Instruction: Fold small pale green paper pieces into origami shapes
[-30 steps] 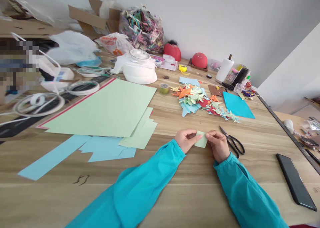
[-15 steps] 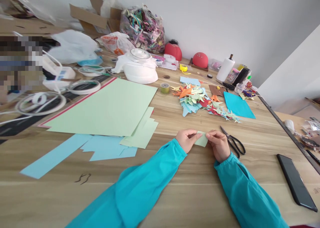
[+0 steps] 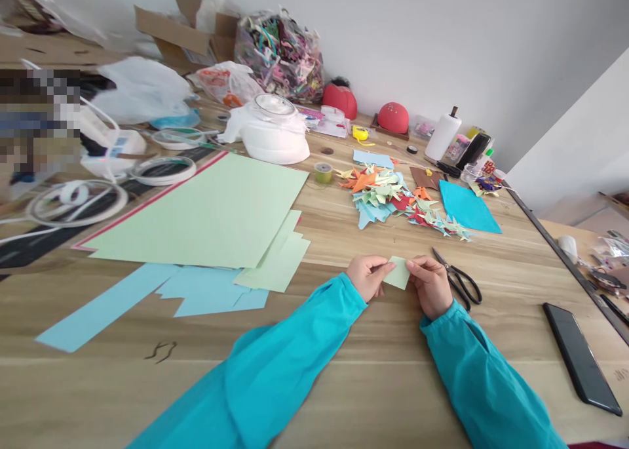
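Note:
A small pale green piece of paper (image 3: 397, 274) is held between my two hands, just above the table. My left hand (image 3: 369, 275) pinches its left edge with thumb and fingers. At its upper right corner, my right hand (image 3: 429, 282) grips the paper the same way. Black-handled scissors (image 3: 459, 280) lie right beside my right hand, blades pointing away from me. Beyond the hands sits a heap of folded paper pieces (image 3: 388, 193) in orange, green, blue and red.
Large green sheets (image 3: 206, 213) and blue paper pieces (image 3: 211, 292) lie to the left. A phone (image 3: 582, 357) rests at the right. Farther back are a spool (image 3: 323, 172), a turquoise sheet (image 3: 469, 206), a yellow tape measure (image 3: 360, 133) and a white-wrapped roll (image 3: 275, 134).
The small green paper has turned slightly and shows more of its face between my fingers. Both hands stay in nearly the same place.

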Tool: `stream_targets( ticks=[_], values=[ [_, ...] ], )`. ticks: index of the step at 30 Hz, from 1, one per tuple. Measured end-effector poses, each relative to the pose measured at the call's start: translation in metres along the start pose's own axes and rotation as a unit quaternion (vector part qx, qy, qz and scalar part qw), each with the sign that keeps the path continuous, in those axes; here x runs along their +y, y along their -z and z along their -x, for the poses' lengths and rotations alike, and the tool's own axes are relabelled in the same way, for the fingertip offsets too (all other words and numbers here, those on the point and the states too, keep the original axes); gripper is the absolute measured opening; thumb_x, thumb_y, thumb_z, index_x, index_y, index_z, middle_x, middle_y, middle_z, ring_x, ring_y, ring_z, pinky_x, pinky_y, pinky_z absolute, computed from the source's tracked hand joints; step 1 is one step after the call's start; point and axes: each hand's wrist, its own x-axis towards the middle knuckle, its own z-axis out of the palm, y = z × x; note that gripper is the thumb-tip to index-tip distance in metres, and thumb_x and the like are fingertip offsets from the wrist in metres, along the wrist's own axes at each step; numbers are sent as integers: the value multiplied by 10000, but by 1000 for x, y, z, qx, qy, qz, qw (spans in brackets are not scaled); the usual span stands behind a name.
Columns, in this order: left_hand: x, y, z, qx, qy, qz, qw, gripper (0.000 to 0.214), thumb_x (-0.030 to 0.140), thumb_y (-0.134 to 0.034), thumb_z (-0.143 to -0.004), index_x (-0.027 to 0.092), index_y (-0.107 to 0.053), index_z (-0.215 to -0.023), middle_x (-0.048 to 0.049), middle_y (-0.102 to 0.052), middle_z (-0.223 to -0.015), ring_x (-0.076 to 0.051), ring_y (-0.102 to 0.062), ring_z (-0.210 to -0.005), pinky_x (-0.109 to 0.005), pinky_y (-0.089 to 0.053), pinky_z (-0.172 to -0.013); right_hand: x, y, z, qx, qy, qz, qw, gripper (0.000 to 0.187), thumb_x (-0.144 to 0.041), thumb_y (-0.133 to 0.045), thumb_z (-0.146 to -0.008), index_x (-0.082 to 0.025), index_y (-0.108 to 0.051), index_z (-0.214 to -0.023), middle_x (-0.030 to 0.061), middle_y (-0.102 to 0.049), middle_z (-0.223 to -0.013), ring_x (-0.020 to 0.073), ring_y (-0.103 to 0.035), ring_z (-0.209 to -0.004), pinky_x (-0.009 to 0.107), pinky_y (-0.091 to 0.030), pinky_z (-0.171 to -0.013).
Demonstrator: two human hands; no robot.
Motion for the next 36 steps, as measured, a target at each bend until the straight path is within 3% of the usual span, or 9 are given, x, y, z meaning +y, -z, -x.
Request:
stream_targets(
  ticks=[5, 10, 19, 27, 30, 33, 36],
  values=[
    [0, 0, 0, 3, -6, -3, 1000, 358, 474, -535, -738, 131, -612, -672, 67, -404, -358, -70, -415, -280, -184, -345, -320, 1, 1, -1, 2, 3, -6, 1000, 164, -240, -792, -519, -186, -639, -544, -40, -569, -532, 82, -462, -482, 240, -376, -486],
    [6, -2, 2, 8, 9, 5, 1000, 296, 420, -569, -713, 127, -605, -689, 34, -519, -443, -63, -442, -293, -179, -331, -322, 1, 3, -2, 9, -2, -18, 1000, 172, -257, -783, -538, -189, -626, -547, -38, -566, -520, 87, -456, -473, 247, -384, -485],
    [9, -2, 2, 9, 46, 22, 999, 322, 445, -543, -716, 128, -579, -678, 42, -493, -441, -74, -449, -275, -172, -248, -269, 1, 2, -1, 10, -1, -12, 1000, 159, -249, -778, -551, -180, -635, -555, -42, -557, -505, 82, -465, -479, 234, -378, -472],
    [7, -2, 2, 22, -5, 6, 1000, 342, 462, -521, -739, 134, -603, -688, 53, -420, -438, -69, -390, -325, -211, -325, -342, 0, 3, -2, 9, -10, -26, 1000, 165, -257, -782, -542, -189, -632, -550, -42, -578, -532, 91, -490, -504, 250, -398, -510],
    [10, 0, 2, 37, -82, -61, 994, 330, 429, -517, -758, 140, -593, -618, 21, -442, -527, -88, -435, -473, -220, -341, -439, 0, 2, 0, -23, -6, 23, 999, 152, -246, -780, -544, -187, -640, -547, -38, -574, -538, 87, -481, -504, 240, -374, -507],
    [12, 4, 1, 45, -138, -105, 984, 392, 405, -497, -783, 151, -488, -485, 23, -371, -522, -92, -390, -531, -229, -317, -498, 1, 1, 2, -54, 15, 65, 996, 136, -245, -766, -565, -185, -645, -549, -35, -569, -548, 82, -469, -504, 231, -348, -496],
    [12, 6, 1, 42, -135, -102, 985, 457, 413, -495, -779, 162, -356, -423, 35, -291, -497, -84, -319, -497, -240, -269, -482, 1, 0, 3, -62, 24, 87, 994, 132, -261, -756, -578, -192, -646, -551, -36, -557, -537, 83, -450, -492, 234, -334, -486]
  ],
)
